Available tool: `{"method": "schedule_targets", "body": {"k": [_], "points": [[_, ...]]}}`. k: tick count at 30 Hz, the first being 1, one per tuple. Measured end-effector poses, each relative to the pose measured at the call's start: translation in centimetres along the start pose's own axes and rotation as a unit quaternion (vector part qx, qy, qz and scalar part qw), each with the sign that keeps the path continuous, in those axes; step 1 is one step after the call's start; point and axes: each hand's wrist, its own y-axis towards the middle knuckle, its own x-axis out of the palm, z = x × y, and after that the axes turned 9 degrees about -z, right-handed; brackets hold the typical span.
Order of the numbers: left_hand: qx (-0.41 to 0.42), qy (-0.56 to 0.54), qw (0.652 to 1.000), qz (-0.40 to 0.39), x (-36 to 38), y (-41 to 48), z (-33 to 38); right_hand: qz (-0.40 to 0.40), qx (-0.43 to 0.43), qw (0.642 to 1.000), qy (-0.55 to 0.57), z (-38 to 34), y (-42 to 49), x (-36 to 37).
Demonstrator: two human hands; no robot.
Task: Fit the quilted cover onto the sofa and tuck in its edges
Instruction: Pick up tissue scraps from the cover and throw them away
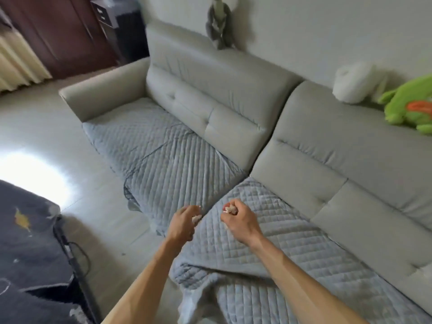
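A light grey sofa [233,94] has two seat sections. One blue-grey quilted cover [163,155] lies flat on the left seat. A second quilted cover [292,249] lies on the right seat, its front part rumpled and hanging off the edge. My left hand [184,222] is at this second cover's left edge, by the gap between the seats, fingers curled onto the fabric. My right hand [238,218] hovers just over the same cover with its fingers curled into a fist. The cover under it lies flat.
A green plush toy [411,108] and a white plush [350,83] sit on the right backrest. A grey plush [219,24] hangs on the wall behind. A dark blanket-covered piece of furniture [30,253] stands at the lower left, with pale tiled floor [70,141] between it and the sofa.
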Motion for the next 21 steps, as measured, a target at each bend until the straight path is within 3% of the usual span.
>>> {"method": "schedule_targets", "body": {"k": [9, 15, 21], "points": [[0.097, 0.059, 0.983, 0.146, -20.8, 2.1, 14.5, -0.030, -0.092, 0.994, -0.048, -18.5, 11.3, 6.5], [0.106, 0.048, 0.967, 0.226, -31.0, 6.4, 19.7, -0.049, -0.142, 0.987, -0.048, -27.9, 21.4, 12.2], [0.085, 0.061, 0.966, 0.237, -43.2, 10.8, 23.6, -0.099, -0.155, 0.982, -0.040, -36.6, 30.7, 20.5]]}}
